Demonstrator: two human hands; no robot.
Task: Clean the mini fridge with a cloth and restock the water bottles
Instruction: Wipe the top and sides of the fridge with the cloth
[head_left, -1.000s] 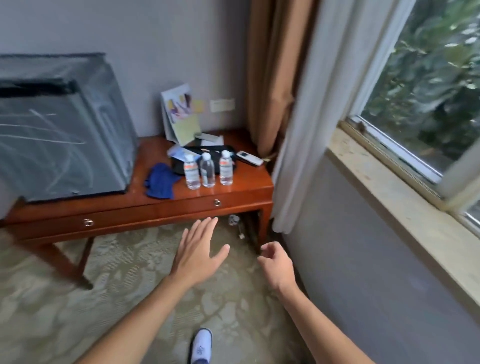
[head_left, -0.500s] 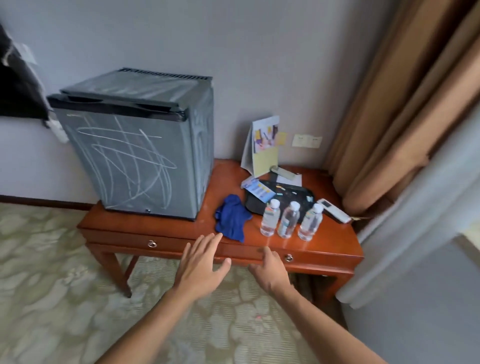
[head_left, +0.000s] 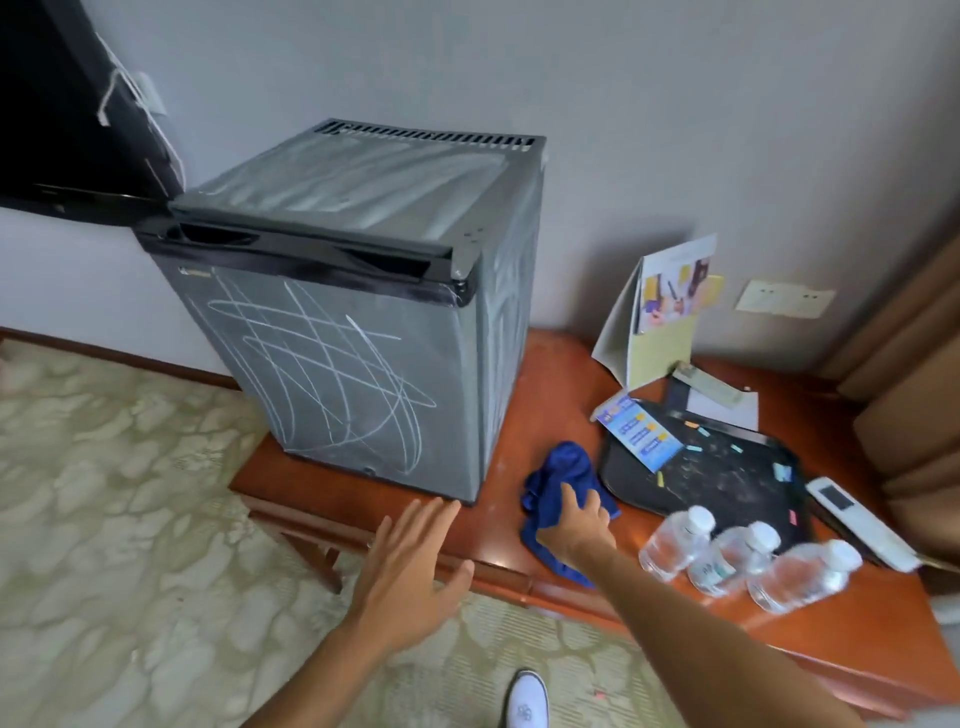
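A grey mini fridge (head_left: 358, 332) stands shut on a low wooden table (head_left: 550, 384), its door and side scribbled with white chalk. To its right lies a crumpled blue cloth (head_left: 558, 473). My right hand (head_left: 579, 522) rests on the cloth, fingers curled over it. Right of that hand stand three clear water bottles (head_left: 748, 558) near the table's front edge. My left hand (head_left: 410, 561) hovers open in front of the table, below the fridge's right corner, holding nothing.
A black tray (head_left: 727, 478) dusted with chalk bits holds a blue leaflet (head_left: 636, 431). A white remote (head_left: 857, 517) lies at the right. A brochure (head_left: 665, 312) leans on the wall. A dark TV (head_left: 62, 104) hangs at upper left; brown curtains (head_left: 909, 364) at right.
My view has closed in on the table and fridge. My right hand has reached forward from the table's edge onto the blue cloth. My left hand stays open.
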